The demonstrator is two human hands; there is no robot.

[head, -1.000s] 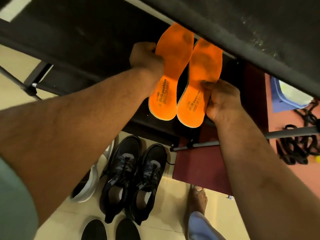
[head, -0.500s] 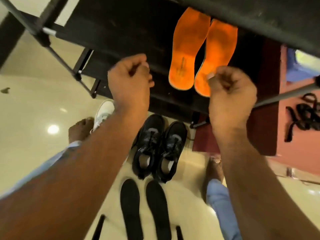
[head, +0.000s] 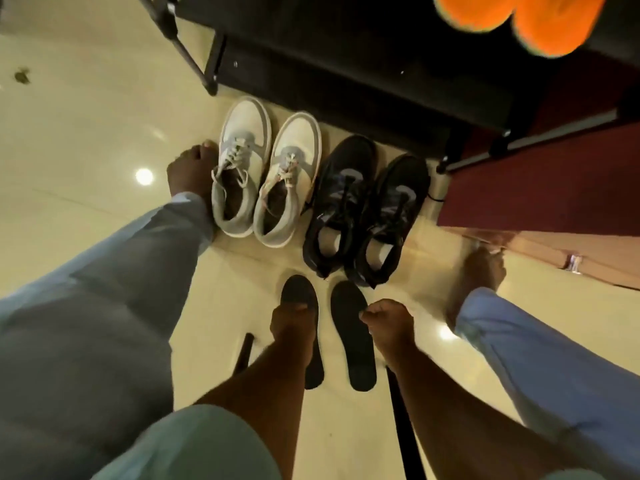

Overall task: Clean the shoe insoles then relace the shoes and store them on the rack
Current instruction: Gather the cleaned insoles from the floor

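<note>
Two black insoles lie side by side on the floor, the left insole [head: 299,289] and the right insole [head: 353,341]. My left hand [head: 292,323] is over the left one with curled fingers; whether it grips is unclear. My right hand [head: 389,322] is a fist beside the right insole, its thumb at the edge. Behind the insoles stand a pair of black shoes [head: 341,202] and, to their left, a pair of white and grey shoes [head: 242,161]. Two orange insoles [head: 474,12] lie on the black rack [head: 311,46].
My bare feet [head: 190,171] [head: 481,275] stand either side of the shoes on the glossy cream floor. A maroon cabinet [head: 536,188] sits at the right. Thin black strips [head: 244,351] [head: 401,427] lie beside the black insoles.
Both hands let go of the orange insoles on the rack, then dropped to the black insoles on the floor. The view tilted down with them.
</note>
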